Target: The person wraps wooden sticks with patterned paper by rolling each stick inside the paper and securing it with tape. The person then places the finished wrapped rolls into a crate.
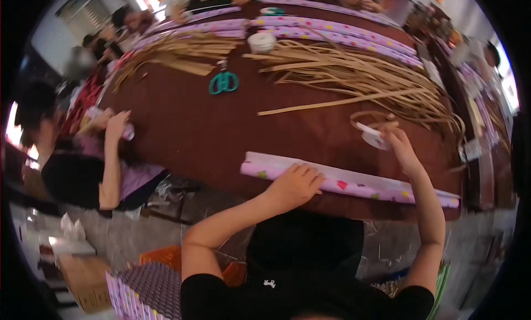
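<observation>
Beneath the flattened, unclenched left hand [298,183], the lilac, colour-spotted paper tube [359,188] seems mostly rolled but unsealed, while the right hand [396,137] pinches a white, tape-like curl [375,140].

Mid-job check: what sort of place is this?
Probably a small handcraft workshop: a brown-covered table holds bundled tan strips and patterned pink rolls, and another person sits at its left side, also handling something.
</observation>
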`<state>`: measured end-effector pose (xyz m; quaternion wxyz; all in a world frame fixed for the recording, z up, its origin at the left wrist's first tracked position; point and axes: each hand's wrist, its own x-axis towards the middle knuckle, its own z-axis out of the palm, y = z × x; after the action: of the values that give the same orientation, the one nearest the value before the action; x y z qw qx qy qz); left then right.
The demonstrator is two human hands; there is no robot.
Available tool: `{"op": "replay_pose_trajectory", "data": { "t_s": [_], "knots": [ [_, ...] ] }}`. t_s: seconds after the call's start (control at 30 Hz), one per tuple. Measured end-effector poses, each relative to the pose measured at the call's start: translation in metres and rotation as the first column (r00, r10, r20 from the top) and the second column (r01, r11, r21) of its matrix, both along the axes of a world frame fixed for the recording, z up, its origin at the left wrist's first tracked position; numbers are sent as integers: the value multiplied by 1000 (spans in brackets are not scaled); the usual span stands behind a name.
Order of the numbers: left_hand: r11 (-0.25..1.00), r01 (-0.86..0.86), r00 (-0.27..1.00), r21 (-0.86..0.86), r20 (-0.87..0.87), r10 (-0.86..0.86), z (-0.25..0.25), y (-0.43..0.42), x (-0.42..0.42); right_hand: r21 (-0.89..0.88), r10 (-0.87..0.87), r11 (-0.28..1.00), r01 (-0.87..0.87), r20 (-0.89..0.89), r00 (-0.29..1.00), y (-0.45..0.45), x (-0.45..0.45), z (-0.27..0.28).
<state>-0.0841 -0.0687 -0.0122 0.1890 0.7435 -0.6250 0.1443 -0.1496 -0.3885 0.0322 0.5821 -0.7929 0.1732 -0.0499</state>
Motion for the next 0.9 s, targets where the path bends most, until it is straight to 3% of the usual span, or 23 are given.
{"op": "replay_pose_trajectory", "data": {
  "t_s": [0.03,0.07,0.13,0.17,0.2,0.27,0.3,0.4,0.47,0.57,0.67,0.73,0.77,0.83,0.87,0.9],
  "knots": [
    [1000,14,1000,12,3,-14,2,-1,0,85,-162,984,158,47,986,-7,0,6],
    [999,32,999,27,7,-32,5,-1,0,307,-112,945,114,-24,993,-39,0,3],
    [997,11,1000,72,-15,-10,5,-1,-2,368,-89,928,54,79,993,-59,-10,36],
    [994,82,997,66,-12,-82,5,-2,-3,236,-19,972,11,32,999,-91,-9,39],
    [998,52,998,46,-30,-50,6,-2,-4,108,55,993,-51,-32,998,-113,-14,38],
    [999,40,998,19,-42,-39,5,-8,1,395,-24,919,-2,63,998,-98,-25,49],
    [1000,26,1000,14,-16,-26,3,-11,4,562,30,820,-109,148,989,-102,-22,39],
    [1000,14,1000,10,6,-14,4,-22,9,531,40,836,-138,192,981,-97,-12,14],
    [1000,3,1000,15,8,-3,6,-27,11,579,138,789,-205,159,978,-91,-6,-4],
    [997,23,998,72,-59,-19,12,-23,13,657,246,664,-357,260,934,-90,3,-31],
    [996,48,988,80,-148,-36,22,-24,10,681,255,629,-374,274,928,-100,4,-41],
    [987,-41,935,153,-343,92,37,-30,6,695,255,582,-423,338,906,-107,7,-51],
    [986,-42,936,161,-340,96,42,-37,8,699,253,576,-425,343,905,-107,8,-53],
    [998,-65,970,13,-235,66,53,-58,18,666,293,580,-470,367,883,-106,10,-54],
    [995,-74,946,-62,-320,50,52,-73,24,669,293,574,-473,371,881,-104,10,-54],
    [995,-77,947,-57,-317,55,59,-91,24,615,302,646,-451,337,892,-102,9,-54]
  ]
}}
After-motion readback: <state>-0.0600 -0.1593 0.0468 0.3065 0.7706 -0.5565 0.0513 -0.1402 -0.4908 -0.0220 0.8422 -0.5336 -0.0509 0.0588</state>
